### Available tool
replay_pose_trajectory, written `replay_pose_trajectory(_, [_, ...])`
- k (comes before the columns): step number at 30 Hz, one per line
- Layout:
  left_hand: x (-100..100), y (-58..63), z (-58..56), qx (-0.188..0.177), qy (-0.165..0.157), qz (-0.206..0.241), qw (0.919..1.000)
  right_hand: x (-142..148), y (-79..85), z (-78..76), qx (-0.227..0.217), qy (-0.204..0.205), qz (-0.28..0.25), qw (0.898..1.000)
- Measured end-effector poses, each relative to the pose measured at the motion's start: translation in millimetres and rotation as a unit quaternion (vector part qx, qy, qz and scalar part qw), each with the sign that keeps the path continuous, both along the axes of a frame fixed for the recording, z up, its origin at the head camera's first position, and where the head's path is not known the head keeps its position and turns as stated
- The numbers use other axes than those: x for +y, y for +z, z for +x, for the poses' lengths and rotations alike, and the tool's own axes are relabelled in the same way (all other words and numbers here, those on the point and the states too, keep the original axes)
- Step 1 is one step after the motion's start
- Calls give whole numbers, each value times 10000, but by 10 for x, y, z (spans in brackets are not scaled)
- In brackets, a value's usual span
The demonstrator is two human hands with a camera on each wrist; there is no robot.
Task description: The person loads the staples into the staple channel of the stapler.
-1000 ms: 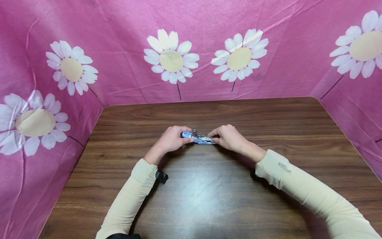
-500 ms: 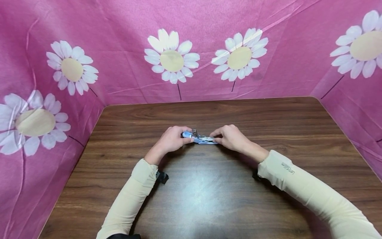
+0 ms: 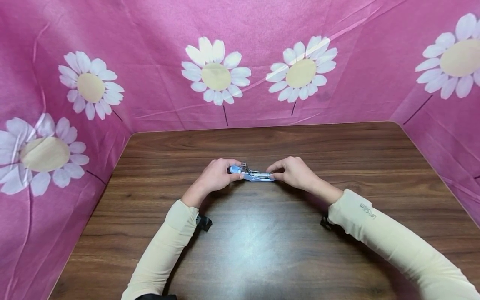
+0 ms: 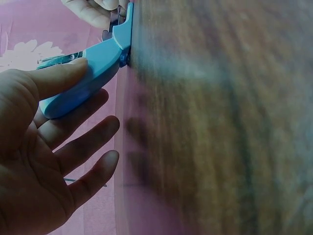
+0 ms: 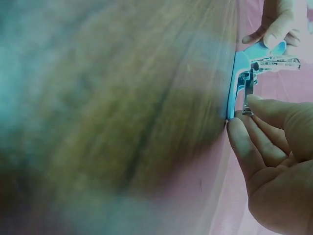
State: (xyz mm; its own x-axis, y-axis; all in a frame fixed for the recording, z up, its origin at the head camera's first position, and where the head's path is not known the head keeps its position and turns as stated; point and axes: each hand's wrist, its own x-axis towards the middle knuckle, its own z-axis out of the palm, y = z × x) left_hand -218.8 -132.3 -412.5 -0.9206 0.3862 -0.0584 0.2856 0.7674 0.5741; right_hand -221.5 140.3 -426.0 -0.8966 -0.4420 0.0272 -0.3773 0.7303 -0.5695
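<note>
A light-blue stapler (image 3: 258, 176) lies opened out near the middle of the table, its metal staple channel exposed. My left hand (image 3: 217, 174) holds its blue handle part; in the left wrist view the thumb lies on one side of the handle (image 4: 93, 73) and the forefinger is under it, while the other fingers stay spread. My right hand (image 3: 294, 173) is at the opposite end. As the right wrist view shows, its thumb rests on the tip of the metal channel (image 5: 248, 93), with fingertips at the end of the base (image 5: 232, 100).
The brown wood-grain table (image 3: 247, 250) stretches toward me on all sides of the hands. A pink cloth with white daisies (image 3: 157, 75) hangs along its back and sides. Each wrist wears a black strap-on device (image 3: 204, 223).
My right hand has slid slightly to the right along the stapler, so more of its channel and base end shows. The left hand and the stapler stay in place.
</note>
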Motion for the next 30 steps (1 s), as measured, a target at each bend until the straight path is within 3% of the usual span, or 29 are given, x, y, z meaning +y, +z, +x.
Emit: replay_pose_trajectory(30, [14, 0, 13, -76, 29, 240, 9997, 86, -61, -15, -733, -426, -482, 9952])
